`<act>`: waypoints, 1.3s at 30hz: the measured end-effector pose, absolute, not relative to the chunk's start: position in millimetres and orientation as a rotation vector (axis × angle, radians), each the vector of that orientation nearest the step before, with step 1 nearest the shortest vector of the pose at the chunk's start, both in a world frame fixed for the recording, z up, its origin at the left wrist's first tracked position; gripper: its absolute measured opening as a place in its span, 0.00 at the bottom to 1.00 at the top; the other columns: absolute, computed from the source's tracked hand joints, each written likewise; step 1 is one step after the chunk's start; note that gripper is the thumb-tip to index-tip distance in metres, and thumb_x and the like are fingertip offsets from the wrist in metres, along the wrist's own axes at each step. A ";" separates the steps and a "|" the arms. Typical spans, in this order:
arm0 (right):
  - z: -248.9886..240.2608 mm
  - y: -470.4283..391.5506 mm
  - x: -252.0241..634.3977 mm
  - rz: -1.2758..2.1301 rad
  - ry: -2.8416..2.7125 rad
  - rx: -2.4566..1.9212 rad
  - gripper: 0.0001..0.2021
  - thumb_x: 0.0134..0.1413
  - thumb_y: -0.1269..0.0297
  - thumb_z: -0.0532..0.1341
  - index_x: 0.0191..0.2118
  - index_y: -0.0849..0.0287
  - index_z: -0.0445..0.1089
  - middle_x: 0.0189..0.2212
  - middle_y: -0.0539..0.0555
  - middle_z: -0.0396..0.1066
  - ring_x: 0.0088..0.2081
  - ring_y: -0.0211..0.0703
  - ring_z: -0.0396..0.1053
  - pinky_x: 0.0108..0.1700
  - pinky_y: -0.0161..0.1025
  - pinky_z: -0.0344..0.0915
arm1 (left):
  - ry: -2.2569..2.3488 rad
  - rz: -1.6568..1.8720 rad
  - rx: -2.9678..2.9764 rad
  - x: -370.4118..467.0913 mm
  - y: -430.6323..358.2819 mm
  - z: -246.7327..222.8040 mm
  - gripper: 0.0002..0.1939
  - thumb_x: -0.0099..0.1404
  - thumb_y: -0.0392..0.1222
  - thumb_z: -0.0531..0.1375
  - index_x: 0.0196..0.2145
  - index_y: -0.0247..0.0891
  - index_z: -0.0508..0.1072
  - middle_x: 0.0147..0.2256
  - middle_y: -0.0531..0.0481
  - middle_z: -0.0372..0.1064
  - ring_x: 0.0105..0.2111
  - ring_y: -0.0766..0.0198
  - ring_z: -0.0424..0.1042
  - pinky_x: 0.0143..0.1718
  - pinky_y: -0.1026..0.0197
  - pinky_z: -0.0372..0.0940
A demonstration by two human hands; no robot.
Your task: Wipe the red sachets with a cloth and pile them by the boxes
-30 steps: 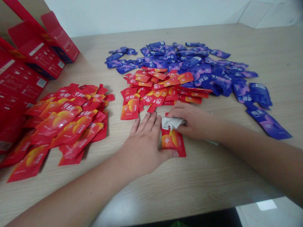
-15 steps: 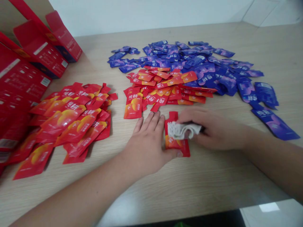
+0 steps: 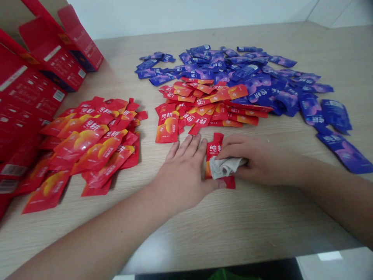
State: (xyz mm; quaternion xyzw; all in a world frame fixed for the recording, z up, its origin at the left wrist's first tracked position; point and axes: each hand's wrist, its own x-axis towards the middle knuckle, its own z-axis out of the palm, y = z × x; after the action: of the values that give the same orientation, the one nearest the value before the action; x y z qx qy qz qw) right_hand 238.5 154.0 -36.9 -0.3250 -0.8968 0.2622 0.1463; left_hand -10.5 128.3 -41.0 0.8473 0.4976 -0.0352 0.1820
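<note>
A red sachet with an orange fruit print lies flat on the table in front of me. My left hand rests flat beside it, fingers spread, with the thumb on the sachet's lower part. In my right hand is a crumpled grey-white cloth, pressed on the middle of the sachet and hiding much of its print. Just beyond my fingertips lies a heap of red sachets. Another pile of red sachets is to the left of my left hand.
Many blue-purple sachets spread across the back and right of the table, touching the middle red heap. Open red boxes stand along the left edge. A white wall rises behind the table.
My right hand has moved the cloth slightly down the sachet, uncovering more of its upper print. My left hand keeps its place on the sachet. The view has shifted a little.
</note>
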 end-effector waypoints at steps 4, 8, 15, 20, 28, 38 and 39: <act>-42.7 163.5 239.6 0.583 -2.520 -1.076 0.12 0.63 0.68 0.66 0.50 0.54 0.80 0.47 0.57 0.80 0.49 0.54 0.78 0.52 0.49 0.72 | 1.403 -0.132 2.388 -12.0 131.8 -39.6 0.60 0.69 0.79 0.60 0.82 0.38 0.47 0.81 0.41 0.32 0.81 0.40 0.34 0.80 0.35 0.41; -51.6 175.8 241.0 0.401 -2.483 -1.228 0.11 0.67 0.63 0.63 0.51 0.55 0.79 0.48 0.60 0.81 0.51 0.58 0.77 0.55 0.53 0.73 | 1.402 -0.159 2.399 -10.9 131.2 -37.9 0.60 0.70 0.77 0.61 0.81 0.35 0.46 0.81 0.38 0.33 0.81 0.38 0.33 0.79 0.34 0.41; -56.1 179.0 242.4 0.220 -2.324 -1.380 0.07 0.68 0.60 0.63 0.47 0.54 0.76 0.45 0.59 0.80 0.48 0.59 0.78 0.50 0.54 0.74 | 1.063 0.045 2.639 -8.4 114.4 -42.1 0.52 0.72 0.70 0.64 0.79 0.34 0.53 0.80 0.31 0.40 0.81 0.36 0.36 0.77 0.25 0.40; -52.8 174.6 243.7 0.222 -2.058 -1.427 0.04 0.68 0.58 0.65 0.44 0.50 0.75 0.41 0.57 0.80 0.41 0.58 0.77 0.44 0.53 0.73 | 0.993 0.104 2.721 3.8 103.6 -41.2 0.30 0.75 0.60 0.65 0.61 0.32 0.75 0.74 0.27 0.59 0.77 0.35 0.55 0.77 0.38 0.54; -47.2 167.5 246.8 0.170 -1.946 -1.257 0.03 0.66 0.60 0.66 0.41 0.51 0.73 0.37 0.55 0.79 0.37 0.53 0.76 0.38 0.50 0.72 | 1.344 -0.006 2.940 0.4 93.3 -23.2 0.39 0.72 0.29 0.57 0.78 0.33 0.56 0.76 0.22 0.52 0.35 0.51 0.86 0.25 0.52 0.80; -41.5 153.4 243.5 0.185 -2.079 -0.920 0.06 0.66 0.65 0.66 0.47 0.49 0.72 0.39 0.54 0.78 0.40 0.53 0.76 0.44 0.52 0.73 | 1.407 -0.036 2.689 0.6 99.0 -20.4 0.21 0.80 0.51 0.56 0.61 0.37 0.76 0.61 0.37 0.76 0.52 0.42 0.80 0.52 0.39 0.79; -39.4 151.9 243.3 0.183 -2.075 -0.924 0.06 0.66 0.65 0.66 0.47 0.49 0.72 0.39 0.54 0.78 0.40 0.53 0.76 0.44 0.52 0.73 | 1.399 -0.054 2.661 -1.0 99.4 -18.3 0.21 0.81 0.52 0.56 0.60 0.38 0.76 0.58 0.38 0.77 0.51 0.42 0.81 0.50 0.39 0.80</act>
State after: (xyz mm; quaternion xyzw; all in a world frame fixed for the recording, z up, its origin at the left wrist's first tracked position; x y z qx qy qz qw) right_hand 243.3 151.9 -39.4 -0.3682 -0.8271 0.0731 0.4183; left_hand -1.0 99.4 -18.3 0.8830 0.4641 -0.0180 0.0674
